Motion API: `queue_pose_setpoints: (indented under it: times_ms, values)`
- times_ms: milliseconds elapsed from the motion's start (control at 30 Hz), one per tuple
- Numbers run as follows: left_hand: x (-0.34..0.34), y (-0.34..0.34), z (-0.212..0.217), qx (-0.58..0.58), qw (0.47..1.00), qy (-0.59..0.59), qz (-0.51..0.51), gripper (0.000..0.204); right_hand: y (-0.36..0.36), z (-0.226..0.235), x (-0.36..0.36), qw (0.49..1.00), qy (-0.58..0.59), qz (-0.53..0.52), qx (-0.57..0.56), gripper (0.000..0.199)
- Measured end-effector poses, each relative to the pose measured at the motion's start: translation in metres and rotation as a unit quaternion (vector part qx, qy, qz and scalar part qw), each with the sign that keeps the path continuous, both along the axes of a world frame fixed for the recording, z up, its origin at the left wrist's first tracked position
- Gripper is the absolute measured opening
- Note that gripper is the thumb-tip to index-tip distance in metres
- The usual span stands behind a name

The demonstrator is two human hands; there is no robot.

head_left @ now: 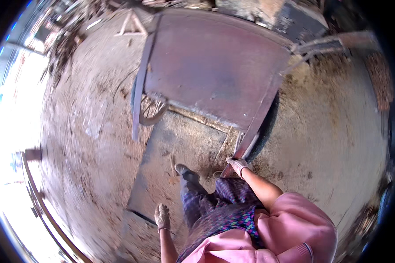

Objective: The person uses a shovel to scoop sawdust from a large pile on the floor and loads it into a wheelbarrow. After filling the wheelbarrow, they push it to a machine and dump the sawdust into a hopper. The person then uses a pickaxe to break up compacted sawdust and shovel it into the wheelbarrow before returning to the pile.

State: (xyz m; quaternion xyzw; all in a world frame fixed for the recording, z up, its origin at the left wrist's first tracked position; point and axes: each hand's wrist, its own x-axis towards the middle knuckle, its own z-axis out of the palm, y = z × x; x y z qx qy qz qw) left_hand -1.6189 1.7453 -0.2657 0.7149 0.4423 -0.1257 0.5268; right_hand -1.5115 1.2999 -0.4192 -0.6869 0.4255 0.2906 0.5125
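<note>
A handcart point(210, 70) with a wide, flat, reddish-brown bed stands in front of me, its two long shafts pointing my way. My right hand point(238, 165), in a pale work glove, is closed round the end part of the right shaft point(250, 144). The left shaft point(138, 105) has no hand on it. Low at my left side hangs my left hand point(162, 216), also gloved; its fingers look loosely stretched and nothing shows in them. Under the bed's left corner a spoked wheel point(152, 111) is partly visible.
A flat grey plate point(162, 153) lies on the dirty floor under my feet. A small wooden A-shaped frame point(132, 24) stands at the far left. Scrap wood point(66, 50) is heaped beyond it. A metal bar structure point(333, 44) stands right of the cart, and a curved rail point(44, 210) is at left.
</note>
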Motion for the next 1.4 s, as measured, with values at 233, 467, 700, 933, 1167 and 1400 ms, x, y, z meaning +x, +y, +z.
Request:
queue_pose_setpoints:
  times_ms: [233,467,700,933,1167,1400]
  values:
    - [0.282,0.082,-0.086,0.067,0.973,-0.028,-0.218,0.059,0.000,-0.017,-0.008,0.976,-0.055,-0.206,0.041,0.026]
    - [0.509,0.138,-0.193,-0.013,0.960,-0.152,-0.236,0.066,0.049,-0.001,0.004,0.910,-0.141,-0.390,0.014,0.036]
    - [0.563,0.112,-0.205,-0.183,0.923,-0.017,-0.338,0.049,0.075,-0.065,-0.052,0.781,-0.153,-0.601,0.070,0.049]
    - [0.560,0.118,-0.207,-0.113,0.962,0.002,-0.249,0.052,0.083,-0.130,-0.075,0.802,-0.150,-0.578,0.020,0.062]
    - [0.518,0.113,-0.208,-0.182,0.964,-0.018,-0.193,0.045,0.049,-0.114,-0.085,0.866,-0.160,-0.470,-0.053,0.056]
    - [0.464,0.092,-0.183,-0.149,0.975,0.006,-0.167,0.026,0.044,-0.135,-0.117,0.741,-0.161,-0.651,0.038,0.048]
